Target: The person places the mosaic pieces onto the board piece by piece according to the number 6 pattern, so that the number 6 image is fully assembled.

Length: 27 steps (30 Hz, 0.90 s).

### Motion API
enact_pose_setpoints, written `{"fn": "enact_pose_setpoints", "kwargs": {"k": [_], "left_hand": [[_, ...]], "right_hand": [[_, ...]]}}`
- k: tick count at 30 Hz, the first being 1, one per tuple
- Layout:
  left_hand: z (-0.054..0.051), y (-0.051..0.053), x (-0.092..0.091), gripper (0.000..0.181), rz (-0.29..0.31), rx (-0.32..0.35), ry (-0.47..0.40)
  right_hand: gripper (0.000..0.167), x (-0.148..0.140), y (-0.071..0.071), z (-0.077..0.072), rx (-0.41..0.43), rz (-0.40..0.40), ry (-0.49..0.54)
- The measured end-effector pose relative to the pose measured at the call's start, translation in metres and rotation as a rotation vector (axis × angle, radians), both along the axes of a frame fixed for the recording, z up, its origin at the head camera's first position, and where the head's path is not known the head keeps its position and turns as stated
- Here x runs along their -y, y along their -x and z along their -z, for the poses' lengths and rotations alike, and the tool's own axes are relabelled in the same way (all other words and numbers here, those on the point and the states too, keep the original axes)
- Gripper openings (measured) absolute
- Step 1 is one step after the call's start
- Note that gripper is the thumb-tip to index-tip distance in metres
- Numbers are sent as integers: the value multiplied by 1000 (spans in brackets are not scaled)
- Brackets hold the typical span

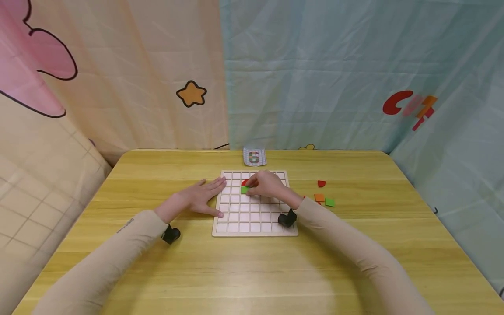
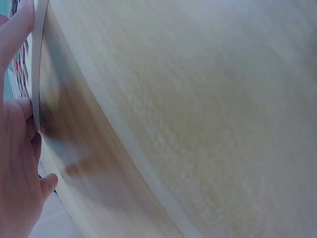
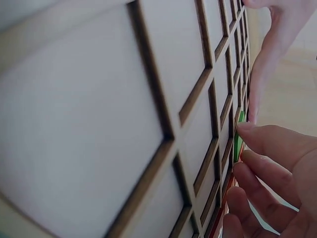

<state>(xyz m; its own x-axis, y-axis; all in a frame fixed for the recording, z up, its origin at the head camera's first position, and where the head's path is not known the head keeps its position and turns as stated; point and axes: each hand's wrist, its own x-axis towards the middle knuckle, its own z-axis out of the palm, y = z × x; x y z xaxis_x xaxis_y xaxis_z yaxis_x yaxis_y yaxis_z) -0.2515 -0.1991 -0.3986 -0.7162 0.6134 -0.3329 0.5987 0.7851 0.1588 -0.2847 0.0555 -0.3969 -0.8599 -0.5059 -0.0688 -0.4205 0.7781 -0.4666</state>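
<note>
A white grid board (image 1: 255, 227) with a pale wooden frame lies on the table. My left hand (image 1: 202, 196) rests at its left edge with fingers spread, thumb near the lower left side. Over the upper middle of the grid, my right hand (image 1: 268, 183) pinches a green square tile (image 1: 244, 190) between thumb and fingertips. In the right wrist view, this green tile (image 3: 239, 136) stands at a slight tilt against its cell. Just above it on the board is a red tile (image 1: 244, 182), partly hidden by the fingers.
Right of the board lie loose tiles: a red quarter-round piece (image 1: 321, 183), an orange square (image 1: 319, 197) and a green square (image 1: 330, 202), with bits of red nearby. A creased paper card (image 1: 254, 156) with a coloured grid pattern lies behind the board. Curtains surround the wooden table (image 1: 177, 271).
</note>
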Motion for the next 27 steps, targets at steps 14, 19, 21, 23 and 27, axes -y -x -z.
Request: {"fn": "enact_pose_setpoints", "kwargs": {"k": [14,19,21,23,27], "left_hand": [[-1,1,-1,108,4,5,15],[-2,2,-1,109,13,-7,18],[-3,2,-1,108,14,-9,12],[-3,2,-2,108,12,-7,17],[-3,1,-3,109,6,5,39]], "right_hand": [[25,-24,1,-6,11,10,51],[24,-42,2,-8,21,17,83],[25,-48,2,-9,19,20,91],[26,-55,2,-11,13,24,94],[28,-67,-1,-15,-1,39,88]]}}
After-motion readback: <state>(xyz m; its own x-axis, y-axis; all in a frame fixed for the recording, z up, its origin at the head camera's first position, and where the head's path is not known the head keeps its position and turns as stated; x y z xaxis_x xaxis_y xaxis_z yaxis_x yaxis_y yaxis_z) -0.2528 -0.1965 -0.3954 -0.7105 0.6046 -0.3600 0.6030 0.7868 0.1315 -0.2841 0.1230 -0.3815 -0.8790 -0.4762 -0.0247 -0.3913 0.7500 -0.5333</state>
